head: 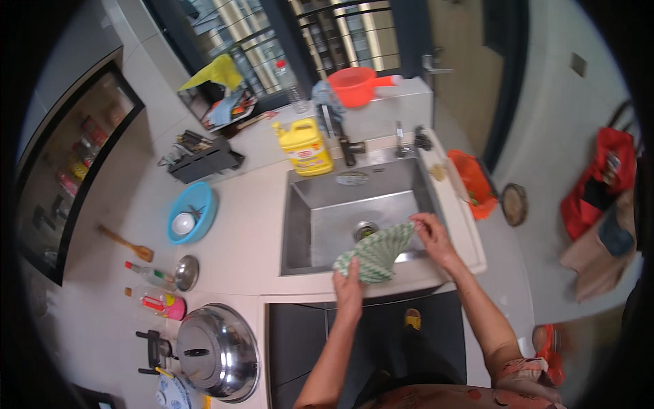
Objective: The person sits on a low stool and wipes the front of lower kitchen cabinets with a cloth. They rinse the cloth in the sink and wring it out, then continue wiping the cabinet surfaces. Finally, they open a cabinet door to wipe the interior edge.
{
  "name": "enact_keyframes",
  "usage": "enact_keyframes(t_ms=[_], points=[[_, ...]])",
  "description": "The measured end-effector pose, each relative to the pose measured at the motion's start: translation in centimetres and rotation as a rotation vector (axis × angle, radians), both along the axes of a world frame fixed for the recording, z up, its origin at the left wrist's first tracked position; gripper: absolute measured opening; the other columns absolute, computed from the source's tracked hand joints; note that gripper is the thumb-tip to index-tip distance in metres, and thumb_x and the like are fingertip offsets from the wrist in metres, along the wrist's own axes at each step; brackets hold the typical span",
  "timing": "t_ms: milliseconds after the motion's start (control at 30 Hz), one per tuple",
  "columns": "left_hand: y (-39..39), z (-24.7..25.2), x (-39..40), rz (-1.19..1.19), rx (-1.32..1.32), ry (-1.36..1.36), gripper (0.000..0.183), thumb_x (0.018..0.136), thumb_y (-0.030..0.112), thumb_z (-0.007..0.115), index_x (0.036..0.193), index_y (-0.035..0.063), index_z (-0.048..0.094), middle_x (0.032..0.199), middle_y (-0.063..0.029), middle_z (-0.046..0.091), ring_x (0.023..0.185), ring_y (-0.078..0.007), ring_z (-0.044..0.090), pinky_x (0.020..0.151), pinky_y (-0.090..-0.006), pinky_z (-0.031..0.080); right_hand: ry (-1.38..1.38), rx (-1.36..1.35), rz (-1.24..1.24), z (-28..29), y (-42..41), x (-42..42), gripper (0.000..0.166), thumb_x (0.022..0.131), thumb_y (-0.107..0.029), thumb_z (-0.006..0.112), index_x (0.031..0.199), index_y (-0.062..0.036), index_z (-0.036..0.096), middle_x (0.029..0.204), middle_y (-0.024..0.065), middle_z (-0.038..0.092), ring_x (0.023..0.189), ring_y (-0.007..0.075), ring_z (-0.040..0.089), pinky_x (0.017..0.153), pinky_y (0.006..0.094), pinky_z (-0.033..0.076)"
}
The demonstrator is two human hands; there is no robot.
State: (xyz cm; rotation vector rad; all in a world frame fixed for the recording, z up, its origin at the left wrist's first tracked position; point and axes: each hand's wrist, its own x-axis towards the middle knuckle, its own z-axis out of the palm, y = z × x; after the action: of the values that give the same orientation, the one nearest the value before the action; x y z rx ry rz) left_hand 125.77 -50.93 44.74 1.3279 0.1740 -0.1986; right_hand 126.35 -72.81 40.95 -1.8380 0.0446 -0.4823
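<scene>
A green-and-white patterned cloth (380, 253) is stretched between my two hands over the front of the steel sink (327, 222). My left hand (349, 289) grips its lower left end near the sink's front rim. With bent fingers, my right hand (433, 237) pinches the upper right corner of the cloth. Behind the cloth, the drain (366, 230) shows some green scraps in it. The dark faucet (351, 148) rises at the sink's back edge, beside a yellow detergent jug (305, 148).
A blue basin (209, 204) with a white bowl stands left of the sink. Nearer are a large lidded steel pot (217, 353), bottles (156, 301) and a wooden spatula (127, 244). An orange-lined bin (472, 184) is right of the counter; a red dipper (352, 87) rests on the back ledge.
</scene>
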Motion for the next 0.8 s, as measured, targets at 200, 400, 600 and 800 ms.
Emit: enact_keyframes(t_ms=[200, 400, 600, 800], points=[[-2.8, -3.7, 7.6, 0.099, -0.214, 0.11, 0.029, 0.086, 0.019, 0.057, 0.11, 0.0045, 0.051, 0.103, -0.006, 0.056, 0.092, -0.0153, 0.055, 0.074, -0.0301, 0.046, 0.06, -0.23, -0.047, -1.3, -1.5, 15.2, 0.039, 0.085, -0.026, 0.055, 0.117, -0.0059, 0.047, 0.092, 0.0115, 0.05, 0.081, 0.0218, 0.05, 0.075, 0.032, 0.043], [-2.9, -7.4, 12.5, 0.147, -0.523, 0.369, 0.045, 0.088, 0.028, 0.054, 0.121, 0.0023, 0.036, 0.116, -0.0145, 0.048, 0.102, -0.0286, 0.052, 0.077, -0.044, 0.049, 0.142, -0.274, -0.123, -3.7, -0.3, 27.9, 0.073, 0.081, -0.044, 0.056, 0.131, 0.0021, 0.03, 0.118, 0.0278, 0.043, 0.111, 0.0354, 0.043, 0.094, 0.0399, 0.034], [-2.8, -8.1, 15.5, -0.021, -0.625, 0.328, 0.038, 0.087, 0.023, 0.055, 0.118, 0.0071, 0.041, 0.111, -0.0121, 0.051, 0.098, -0.0275, 0.056, 0.074, -0.0472, 0.054, 0.362, -0.107, -0.053, -7.8, -0.5, 32.9, 0.071, 0.085, -0.049, 0.045, 0.132, 0.0025, 0.029, 0.105, 0.03, 0.055, 0.101, 0.0396, 0.054, 0.09, 0.0396, 0.04], [-3.1, -9.8, 18.5, 0.025, -0.512, 0.398, 0.033, 0.083, 0.011, 0.059, 0.112, 0.008, 0.045, 0.108, -0.0099, 0.052, 0.098, -0.0241, 0.056, 0.072, -0.0388, 0.055, 0.211, -0.239, -0.171, -9.8, -0.7, 34.4, 0.057, 0.089, -0.046, 0.039, 0.12, 0.0019, 0.043, 0.096, 0.0248, 0.059, 0.093, 0.04, 0.056, 0.082, 0.0435, 0.042]])
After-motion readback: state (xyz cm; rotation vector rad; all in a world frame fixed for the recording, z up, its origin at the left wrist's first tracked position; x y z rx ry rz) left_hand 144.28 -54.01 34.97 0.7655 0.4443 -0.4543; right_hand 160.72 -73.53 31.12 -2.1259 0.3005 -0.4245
